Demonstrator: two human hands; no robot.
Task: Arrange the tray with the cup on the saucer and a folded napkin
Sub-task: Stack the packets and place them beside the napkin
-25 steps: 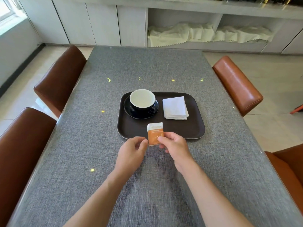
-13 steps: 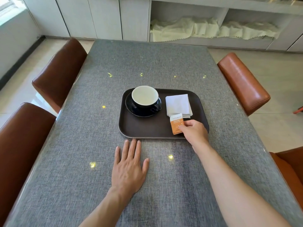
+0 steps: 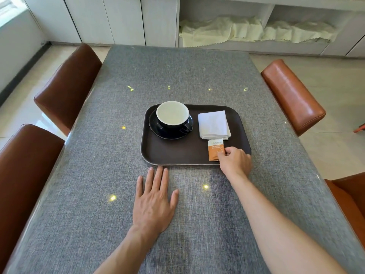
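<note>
Sachet (image 3: 215, 150): light, flimsy paper; your right hand (image 3: 235, 162) pinches its right edge, near the tray (image 3: 177, 155) front-right corner.
Left hand (image 3: 154, 202): flat, empty on tabletop (image 3: 79, 175).
Cup (image 3: 172, 117): fragile; take its handle.

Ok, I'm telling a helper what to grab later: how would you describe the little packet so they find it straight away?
On the grey table sits a dark brown tray. At its near right corner, just in front of the folded white napkin, lies the packet, with the right hand on it. It is the only orange thing on the tray, flat, with a white top strip.

Right hand (image 3: 235, 161) on tray's (image 3: 177, 155) packet (image 3: 215, 150)
</note>
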